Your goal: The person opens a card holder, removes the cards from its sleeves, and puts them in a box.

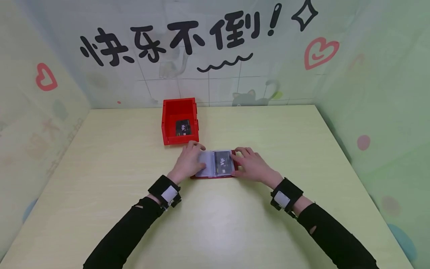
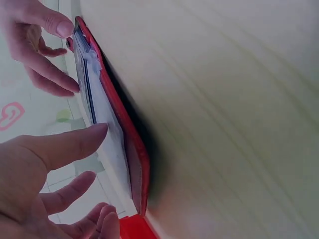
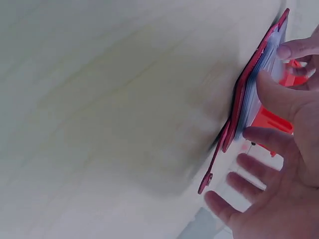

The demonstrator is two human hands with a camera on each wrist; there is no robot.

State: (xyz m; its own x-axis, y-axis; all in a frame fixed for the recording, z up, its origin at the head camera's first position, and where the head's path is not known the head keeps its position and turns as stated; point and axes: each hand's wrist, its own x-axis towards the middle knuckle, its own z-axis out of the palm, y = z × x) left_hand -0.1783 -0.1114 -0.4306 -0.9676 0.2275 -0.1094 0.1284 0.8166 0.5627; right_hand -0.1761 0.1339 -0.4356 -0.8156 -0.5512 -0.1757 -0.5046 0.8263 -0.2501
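Observation:
An open card holder (image 1: 213, 176) with a red cover and clear sleeves lies on the table. In its right-hand sleeve sits a dark card (image 1: 223, 163) marked "Vip"; the left-hand sleeve looks pale. My left hand (image 1: 189, 163) rests its thumb (image 2: 87, 142) on the left page, its other fingers loosely bent beyond it. At the right edge is my right hand (image 1: 252, 166), thumb and index finger touching the stacked sleeves (image 3: 251, 99), the other fingers spread apart. A red strap (image 3: 212, 167) with a snap sticks out from the cover's right side.
A red plastic bin (image 1: 179, 140) stands just behind the holder, slightly left, with another dark "Vip" card (image 1: 183, 127) inside. The pale wooden table (image 1: 215, 224) meets printed walls at the back and both sides. Each wrist wears a black strap (image 1: 287, 194).

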